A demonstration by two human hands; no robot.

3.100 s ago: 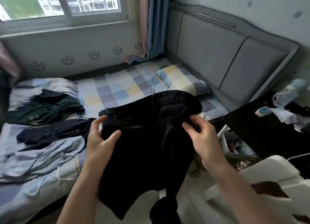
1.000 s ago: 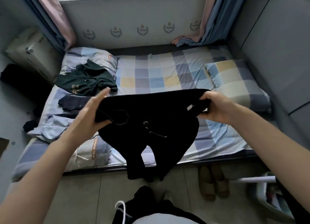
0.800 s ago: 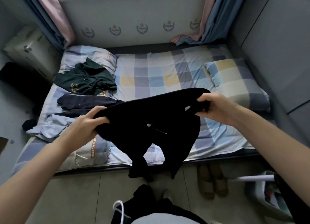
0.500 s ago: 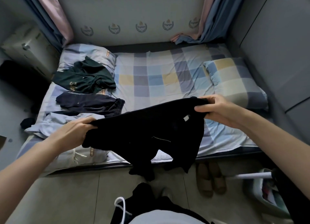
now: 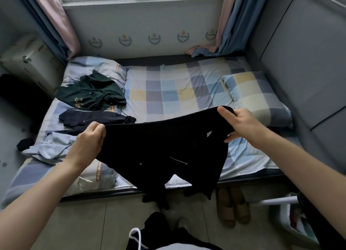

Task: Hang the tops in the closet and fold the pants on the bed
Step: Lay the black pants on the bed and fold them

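Clutter of unclear kind is seen inside a pale basket (image 5: 292, 222) at the lower right, on the floor beside the bed; its contents are too blurred to be named. Black pants (image 5: 164, 150) are held up by the waistband over the near edge of the bed (image 5: 168, 92), with the legs hanging down past the mattress edge toward the floor. The left end of the waistband is gripped by the left hand (image 5: 88, 145), fingers curled round the cloth; the right end is pinched by the right hand (image 5: 241, 124) between thumb and curled fingers. On the left part of the bed a dark green top (image 5: 91, 94), a navy garment (image 5: 93, 118) and a light blue garment (image 5: 50, 146) are spread, well apart from the checked pillow (image 5: 256, 96) at the right. A pair of brown slippers (image 5: 232, 206) is set on the tiled floor just beside the bed's edge. The mattress is covered by a checked sheet, bounded by a grey padded headboard (image 5: 303, 62) at the right and curtains (image 5: 228, 23) at the far wall.
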